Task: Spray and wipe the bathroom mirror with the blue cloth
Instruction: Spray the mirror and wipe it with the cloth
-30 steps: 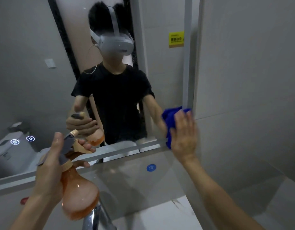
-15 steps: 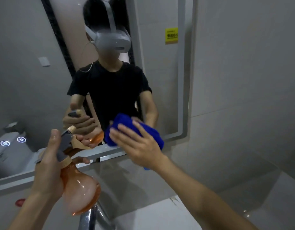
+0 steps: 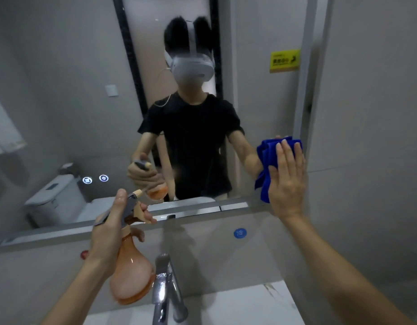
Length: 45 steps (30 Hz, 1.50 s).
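The bathroom mirror (image 3: 62, 95) fills the wall ahead and reflects a person in a black shirt with a headset. My right hand (image 3: 287, 179) lies flat on the folded blue cloth (image 3: 266, 158) and presses it against the mirror's lower right corner, next to the frame. My left hand (image 3: 109, 228) grips the neck of an orange spray bottle (image 3: 130, 275), with its nozzle pointing toward the glass. The bottle hangs above the basin, left of the tap.
A chrome tap (image 3: 166, 289) rises from the white basin counter (image 3: 238, 303) below. A blue round sticker (image 3: 240, 233) sits on the wall under the mirror. Two lit touch buttons (image 3: 95, 179) glow in the glass. A grey tiled wall (image 3: 366, 113) stands at the right.
My right hand swept the cloth from the lower right corner to the lower middle of the mirror, then back to the right edge. My left hand kept the bottle in place.
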Motion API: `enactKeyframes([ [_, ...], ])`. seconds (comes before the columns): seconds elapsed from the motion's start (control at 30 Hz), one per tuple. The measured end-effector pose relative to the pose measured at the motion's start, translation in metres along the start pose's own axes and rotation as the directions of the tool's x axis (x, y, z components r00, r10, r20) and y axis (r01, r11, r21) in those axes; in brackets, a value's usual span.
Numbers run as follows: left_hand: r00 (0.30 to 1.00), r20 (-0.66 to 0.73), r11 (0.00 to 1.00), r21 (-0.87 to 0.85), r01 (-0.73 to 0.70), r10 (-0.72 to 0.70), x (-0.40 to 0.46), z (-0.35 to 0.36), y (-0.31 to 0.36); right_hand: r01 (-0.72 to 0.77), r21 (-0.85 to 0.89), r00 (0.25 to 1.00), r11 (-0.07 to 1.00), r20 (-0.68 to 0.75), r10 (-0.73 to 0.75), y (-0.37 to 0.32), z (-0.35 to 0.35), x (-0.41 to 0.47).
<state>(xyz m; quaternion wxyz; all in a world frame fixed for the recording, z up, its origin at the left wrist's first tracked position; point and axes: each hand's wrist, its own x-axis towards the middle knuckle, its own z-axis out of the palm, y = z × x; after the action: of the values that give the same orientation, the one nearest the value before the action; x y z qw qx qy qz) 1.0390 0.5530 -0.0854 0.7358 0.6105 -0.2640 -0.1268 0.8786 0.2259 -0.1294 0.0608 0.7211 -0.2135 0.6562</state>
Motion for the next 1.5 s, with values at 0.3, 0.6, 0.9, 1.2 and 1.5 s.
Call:
enactKeyframes([
  [0.3,0.999,-0.029,0.997,-0.077,-0.030,0.028,-0.010,-0.037,0.009,0.031,0.132,0.996,0.991,-0.090,-0.019,-0.056,0.017,0.060],
  [0.6,0.994,-0.104,0.994,-0.109,-0.024,0.013,-0.016,-0.082,0.026,0.514,0.299,0.822,0.804,0.098,-0.561,-0.215,0.085,-0.013],
  [0.9,0.986,-0.166,0.995,-0.091,-0.029,0.014,-0.014,-0.101,0.034,0.754,0.252,0.555,0.606,0.248,-0.794,-0.137,0.062,-0.049],
  [1.2,0.986,-0.163,0.995,-0.078,-0.055,0.041,-0.016,-0.109,0.032,0.150,0.087,0.980,0.985,-0.145,-0.136,-0.222,0.073,0.113],
  [1.5,0.988,-0.156,0.991,-0.125,-0.043,0.023,-0.018,-0.118,0.031,0.811,0.259,0.440,0.524,0.320,-0.839,-0.189,0.089,-0.076],
])
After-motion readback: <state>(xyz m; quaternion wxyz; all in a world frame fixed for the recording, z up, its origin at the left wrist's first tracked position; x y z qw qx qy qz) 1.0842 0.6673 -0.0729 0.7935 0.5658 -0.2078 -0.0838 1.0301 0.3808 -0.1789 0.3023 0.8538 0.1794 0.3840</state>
